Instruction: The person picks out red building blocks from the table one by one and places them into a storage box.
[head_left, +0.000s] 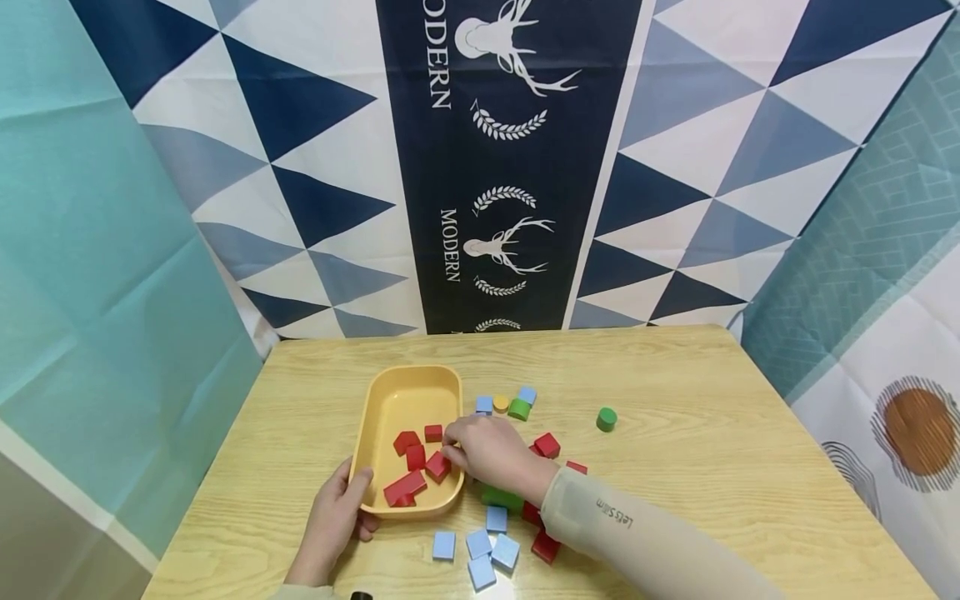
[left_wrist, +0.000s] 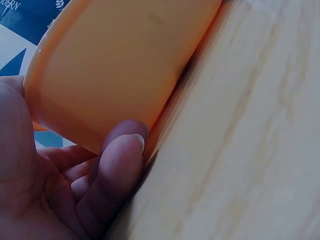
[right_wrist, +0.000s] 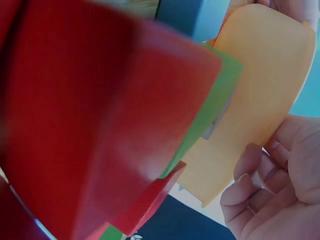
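A yellow plastic tray (head_left: 408,379) stands on the table with several red blocks (head_left: 405,487) inside. My left hand (head_left: 333,504) grips its near left corner, thumb over the rim and fingers below on the outside. In the left wrist view the curled fingers (left_wrist: 117,175) lie against the tray wall (left_wrist: 120,65). Over the right rim reaches my right hand (head_left: 487,450), its fingertips pinching a tilted red block (head_left: 438,467) inside the tray. From the right wrist, the curled right hand (right_wrist: 272,185) shows beside the tray's outer wall (right_wrist: 260,75); the pinched block is hidden there.
Light blue square blocks (head_left: 480,546) lie in front of the tray. Red blocks (head_left: 547,446) and a green block (head_left: 502,498) lie under and beside my right forearm. Behind it are blue, green and yellow pieces (head_left: 501,404). A green cylinder (head_left: 607,419) stands farther right.
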